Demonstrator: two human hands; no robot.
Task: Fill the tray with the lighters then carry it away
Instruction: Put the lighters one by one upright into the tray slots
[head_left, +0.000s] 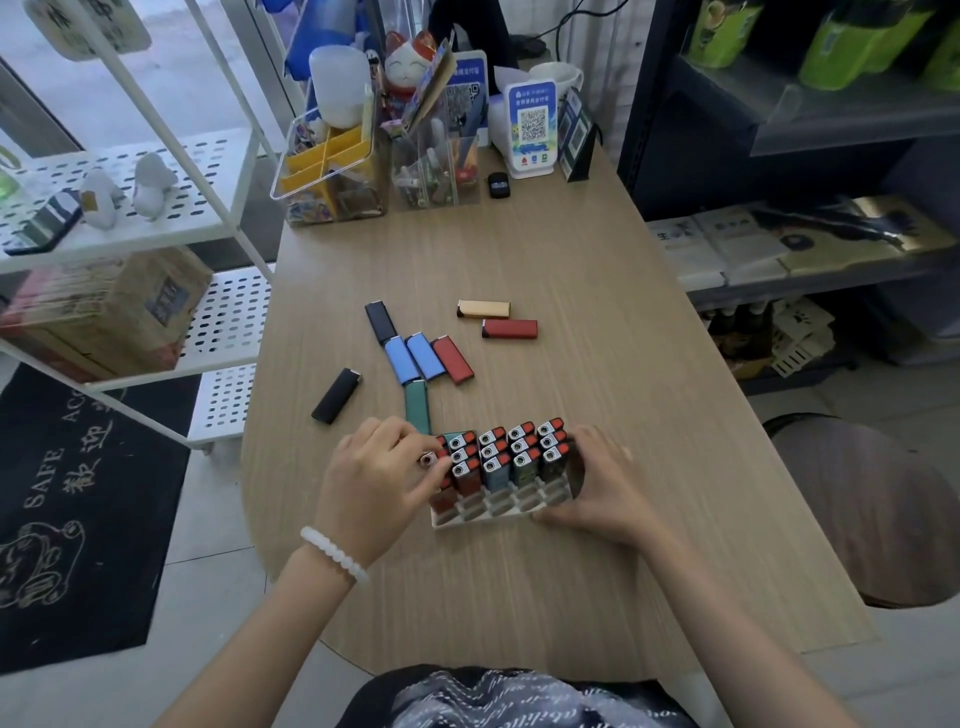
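A white slotted tray (493, 512) sits on the wooden table near me, with several lighters (511, 454) standing upright in its far rows; its near row shows bare slots. My left hand (379, 478) pinches a lighter (434, 465) at the tray's left end. My right hand (597, 483) holds the tray's right side, fingers curled round its edge. Loose lighters lie flat beyond the tray: a green one (417, 405), a black one (336, 396), two blue ones (413, 357), a red one (453, 359), another black (380, 322), a tan one (483, 308) and another red (510, 329).
Clear organiser boxes (337, 171), a cat figurine (408, 62) and QR code stands (532, 127) crowd the table's far end. A white perforated rack (156, 208) stands at the left, dark shelving (779, 156) at the right, a round stool (872, 514) beside the table.
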